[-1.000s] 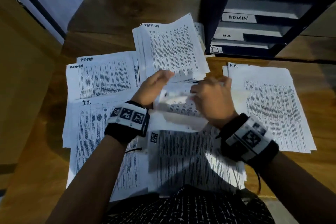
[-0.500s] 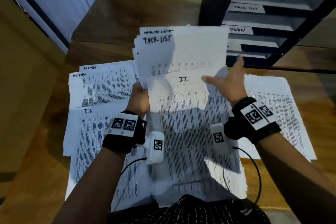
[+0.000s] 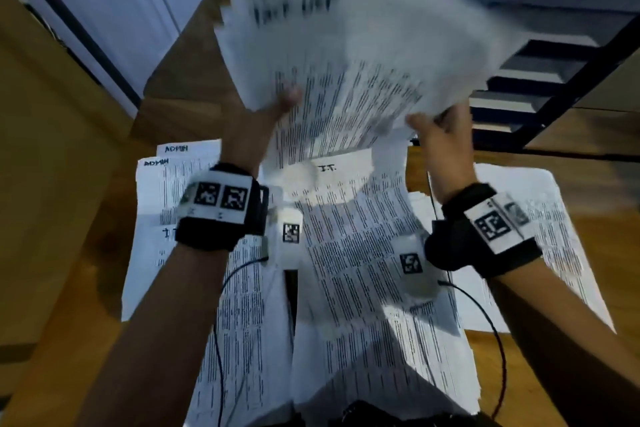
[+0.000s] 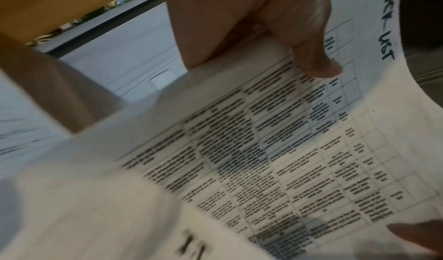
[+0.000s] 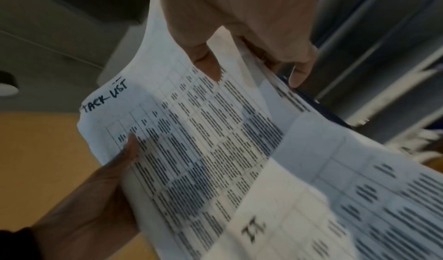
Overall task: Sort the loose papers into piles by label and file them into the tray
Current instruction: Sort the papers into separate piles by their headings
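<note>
Head view shows both hands holding the task list stack (image 3: 346, 55) up in the air, just left of the black tray (image 3: 540, 87). The left hand (image 3: 256, 121) pinches its near left edge and the right hand (image 3: 440, 135) grips its near right corner. The right hand is closer to the tray, so I think the stack must go right, short end first.

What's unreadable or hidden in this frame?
- Lifted stack: label motion-blurred in head view; wrist views read it.
- Tray: slot labels hidden behind the stack, head view.
- Right pile: label hidden by right hand.
- Printed text: too blurred everywhere.
- Left hand: fingers behind the stack.
</note>
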A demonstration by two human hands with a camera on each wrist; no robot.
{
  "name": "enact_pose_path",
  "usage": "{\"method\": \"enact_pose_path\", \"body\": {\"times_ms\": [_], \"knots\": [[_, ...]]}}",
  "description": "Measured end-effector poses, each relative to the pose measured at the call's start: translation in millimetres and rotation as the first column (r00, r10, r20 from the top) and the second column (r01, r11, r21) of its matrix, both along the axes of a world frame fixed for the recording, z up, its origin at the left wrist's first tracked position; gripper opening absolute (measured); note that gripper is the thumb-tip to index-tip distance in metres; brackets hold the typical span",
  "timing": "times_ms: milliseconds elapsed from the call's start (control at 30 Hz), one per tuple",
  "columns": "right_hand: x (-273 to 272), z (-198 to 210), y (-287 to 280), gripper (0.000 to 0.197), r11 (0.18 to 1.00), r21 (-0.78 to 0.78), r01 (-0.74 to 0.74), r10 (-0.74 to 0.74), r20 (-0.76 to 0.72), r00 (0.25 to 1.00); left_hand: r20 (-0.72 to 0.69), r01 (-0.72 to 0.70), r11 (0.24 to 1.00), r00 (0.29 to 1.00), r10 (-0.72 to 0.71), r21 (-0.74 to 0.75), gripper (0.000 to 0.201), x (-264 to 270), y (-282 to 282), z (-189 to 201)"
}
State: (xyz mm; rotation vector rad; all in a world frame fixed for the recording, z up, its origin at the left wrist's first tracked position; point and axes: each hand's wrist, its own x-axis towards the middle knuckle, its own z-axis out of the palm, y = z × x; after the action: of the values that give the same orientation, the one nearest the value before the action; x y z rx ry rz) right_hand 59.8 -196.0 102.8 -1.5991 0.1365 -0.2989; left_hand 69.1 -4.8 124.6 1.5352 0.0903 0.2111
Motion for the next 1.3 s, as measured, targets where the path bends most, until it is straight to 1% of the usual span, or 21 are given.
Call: {"method": "enact_pose_path", "body": {"times_ms": [33, 67, 167, 267, 300, 367, 433, 467, 533, 600, 700, 800, 867, 933, 1000, 1033, 1100, 1167, 1200, 1233, 1300], "knots": [[1, -12, 0, 0.068, 1.000, -0.031, -0.005, 0.004, -0.038, 0.999, 0.007, 0.026, 0.998, 1.000, -0.025, -0.054, 0.050, 1, -1, -13], [3, -22, 1, 0.066, 0.998, -0.051, -0.023, 0.019, -0.076, 0.997, -0.011, 0.035, 0.996, 0.999, -0.036, -0.078, 0.045, 1, -3, -25], [18, -37, 2, 0.059, 0.992, -0.114, -0.062, 0.046, -0.138, 0.989, -0.125, 0.023, 0.999, 0.992, -0.028, -0.042, 0.041, 16, 3, -57], [38, -36, 7, 0.045, 0.982, -0.180, -0.055, 0.030, -0.139, 0.990, -0.145, 0.036, 0.998, 0.989, -0.042, -0.044, 0.029, 36, 3, -56], [46, -38, 9, 0.041, 0.981, -0.185, -0.055, 0.029, -0.144, 0.989, -0.141, 0.000, 1.000, 0.990, -0.003, -0.018, 0.025, 45, 4, -52], [61, -45, 12, 0.038, 0.975, -0.209, -0.069, 0.035, -0.162, 0.986, -0.060, -0.096, 0.995, 0.994, 0.096, -0.001, 0.035, 67, 7, -43], [77, -54, 13, 0.042, 0.957, -0.281, -0.077, 0.021, -0.197, 0.980, -0.004, -0.154, 0.988, 0.988, 0.154, 0.017, 0.027, 91, 12, -38], [84, -59, 14, 0.045, 0.941, -0.329, -0.076, 0.002, -0.220, 0.976, -0.027, -0.169, 0.984, 0.985, 0.171, 0.057, 0.022, 103, 14, -40], [96, -67, 14, 0.046, 0.912, -0.404, -0.069, -0.038, -0.252, 0.967, -0.140, -0.169, 0.976, 0.972, 0.188, 0.136, 0.029, 122, 18, -53], [105, -76, 15, 0.044, 0.883, -0.462, -0.081, -0.072, -0.303, 0.950, -0.279, -0.107, 0.958, 0.943, 0.183, 0.265, 0.017, 131, 18, -73], [114, -88, 17, 0.040, 0.852, -0.508, -0.123, -0.111, -0.406, 0.907, -0.376, -0.018, 0.927, 0.911, 0.170, 0.376, 0.020, 130, 17, -110], [117, -99, 18, 0.044, 0.843, -0.511, -0.169, -0.123, -0.489, 0.863, -0.435, 0.028, 0.880, 0.877, 0.206, 0.474, 0.039, 121, 19, -133], [117, -106, 20, 0.048, 0.788, -0.569, -0.235, -0.136, -0.533, 0.835, -0.427, 0.089, 0.846, 0.888, 0.173, 0.526, 0.042, 121, 22, -147], [116, -112, 24, 0.050, 0.704, -0.642, -0.306, -0.148, -0.553, 0.820, -0.455, 0.184, 0.782, 0.880, 0.140, 0.596, 0.045, 125, 24, -159], [112, -113, 26, 0.050, 0.647, -0.696, -0.311, -0.192, -0.544, 0.817, -0.551, 0.321, 0.706, 0.826, 0.118, 0.632, 0.050, 129, 26, -165], [108, -112, 25, 0.048, 0.644, -0.708, -0.291, -0.210, -0.529, 0.822, -0.582, 0.359, 0.701, 0.807, 0.098, 0.616, 0.051, 131, 28, -168], [97, -110, 20, 0.044, 0.684, -0.687, -0.245, -0.202, -0.501, 0.842, -0.590, 0.369, 0.746, 0.807, 0.039, 0.554, 0.055, 131, 32, -167], [82, -109, 13, 0.052, 0.781, -0.594, -0.195, -0.153, -0.483, 0.862, -0.560, 0.335, 0.801, 0.829, 0.001, 0.497, 0.064, 121, 34, -160], [73, -107, 10, 0.056, 0.834, -0.522, -0.176, -0.122, -0.487, 0.865, -0.553, 0.337, 0.806, 0.833, -0.014, 0.486, 0.064, 111, 35, -154], [64, -104, 7, 0.057, 0.872, -0.458, -0.171, -0.091, -0.496, 0.864, -0.554, 0.367, 0.788, 0.831, -0.039, 0.494, 0.061, 100, 33, -148], [46, -100, 2, 0.054, 0.909, -0.371, -0.188, -0.037, -0.523, 0.852, -0.583, 0.494, 0.705, 0.800, -0.139, 0.510, 0.056, 78, 30, -141]]}}
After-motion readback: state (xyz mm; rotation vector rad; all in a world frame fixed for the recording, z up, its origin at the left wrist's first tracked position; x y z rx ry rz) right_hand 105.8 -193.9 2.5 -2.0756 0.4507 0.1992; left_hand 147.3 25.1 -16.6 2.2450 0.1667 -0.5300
